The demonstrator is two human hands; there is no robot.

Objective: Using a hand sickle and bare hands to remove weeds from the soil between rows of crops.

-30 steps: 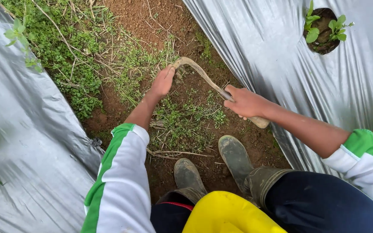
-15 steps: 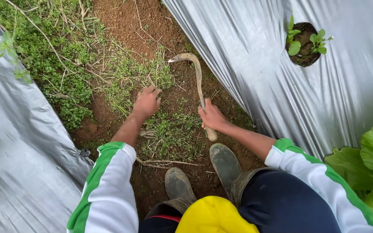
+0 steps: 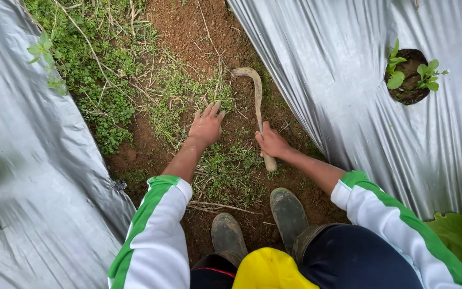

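My right hand (image 3: 271,142) grips the sickle (image 3: 256,101) handle; my left hand (image 3: 206,126) rests spread wide on weeds (image 3: 188,93) to its left.

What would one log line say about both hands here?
left hand: flat on weeds | right hand: grips sickle handle | blade tip on soil | plastic mulch both sides

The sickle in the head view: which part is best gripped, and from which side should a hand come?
Grip the sickle by its pale wooden handle at the near end, coming from the person's side, probably as the right hand does here. The curved blade hooks away at the far end over the soil, so the straight handle is the safe part. The left hand rests on the weeds beside it.
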